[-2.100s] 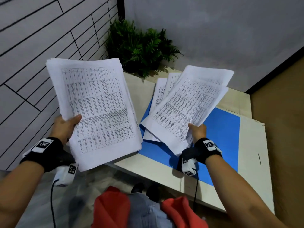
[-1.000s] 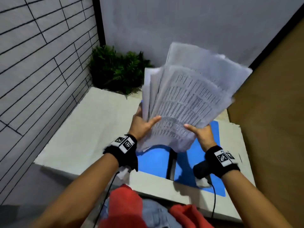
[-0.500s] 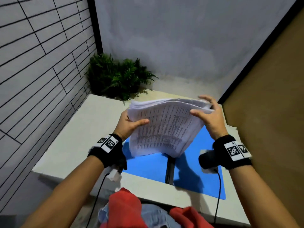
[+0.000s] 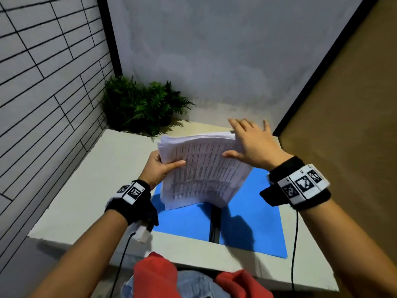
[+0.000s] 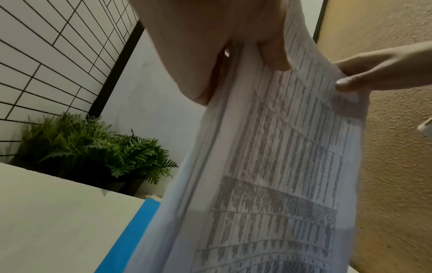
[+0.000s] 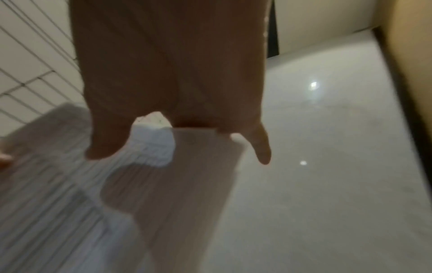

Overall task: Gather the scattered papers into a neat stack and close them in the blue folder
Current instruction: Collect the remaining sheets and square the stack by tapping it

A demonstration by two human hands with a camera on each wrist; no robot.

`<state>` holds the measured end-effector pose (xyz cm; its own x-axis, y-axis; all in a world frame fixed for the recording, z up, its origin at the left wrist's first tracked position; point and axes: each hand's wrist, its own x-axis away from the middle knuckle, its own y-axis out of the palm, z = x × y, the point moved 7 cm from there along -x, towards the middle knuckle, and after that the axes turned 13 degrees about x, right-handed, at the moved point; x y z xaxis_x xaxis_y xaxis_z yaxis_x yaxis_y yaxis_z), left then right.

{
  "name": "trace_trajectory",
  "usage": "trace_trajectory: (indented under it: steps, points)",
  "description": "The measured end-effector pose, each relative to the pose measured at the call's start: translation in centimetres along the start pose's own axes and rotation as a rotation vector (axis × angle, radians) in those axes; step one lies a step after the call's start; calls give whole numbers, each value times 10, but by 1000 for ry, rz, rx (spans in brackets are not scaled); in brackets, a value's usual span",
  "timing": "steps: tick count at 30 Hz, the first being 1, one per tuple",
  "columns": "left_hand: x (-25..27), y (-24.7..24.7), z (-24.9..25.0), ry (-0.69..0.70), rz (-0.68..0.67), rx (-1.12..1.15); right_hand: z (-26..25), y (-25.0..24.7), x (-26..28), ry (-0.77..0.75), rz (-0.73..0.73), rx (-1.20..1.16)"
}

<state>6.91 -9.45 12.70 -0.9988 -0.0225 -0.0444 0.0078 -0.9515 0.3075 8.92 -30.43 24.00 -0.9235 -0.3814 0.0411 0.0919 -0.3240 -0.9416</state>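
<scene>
A thick stack of printed papers (image 4: 204,173) stands tilted on its lower edge over the open blue folder (image 4: 253,229), which lies flat on the table with its black spine (image 4: 214,222) showing. My left hand (image 4: 163,166) grips the stack's left edge, thumb across the front sheet. My right hand (image 4: 247,143) lies against the top right corner with straight, spread fingers and the thumb touching the front sheet. The left wrist view shows the stack (image 5: 280,166), my left hand (image 5: 222,46) and the right hand's thumb (image 5: 350,83). The right wrist view is blurred: right hand (image 6: 175,73) above the papers (image 6: 58,184).
The pale table (image 4: 86,190) sits in a corner between a tiled wall on the left and a brown wall on the right. A green fern plant (image 4: 141,104) stands at the back left corner. Wrist cables hang over the table's front edge.
The two bundles came together into one stack. Since half a second ago my right hand has flattened against the top right corner, and the sheets' edges look more even.
</scene>
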Motion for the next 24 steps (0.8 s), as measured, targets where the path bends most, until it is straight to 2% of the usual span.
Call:
trace_trajectory:
  steps: [2,3,4,7,9,11,13,15,18,20,24]
  points:
    - [-2,-3,-1,-4,13,-17,20,7,2,58,-4,-46]
    - [-2,-4,-2,-8,18,-25,29,11,4,83,-19,-141]
    - [-3,-4,-2,-13,16,-35,38,17,4,103,-17,-308]
    - [-6,-4,-7,-42,24,-29,46,44,3,150,8,-1046]
    - [-6,-2,-14,-96,39,0,29,72,1,196,-28,-1357]
    - [-6,-1,-11,-89,84,4,17,91,-1,337,75,-1453]
    - [-3,-3,3,-17,134,14,12,81,6,420,247,-1536]
    - [3,-9,19,55,149,36,9,62,9,366,341,-1597]
    - [14,-12,40,155,34,32,5,47,13,247,401,-1565]
    - [16,-13,37,156,-10,-39,4,37,13,224,446,-1475]
    - [13,-16,26,120,12,9,11,14,12,157,558,-1288]
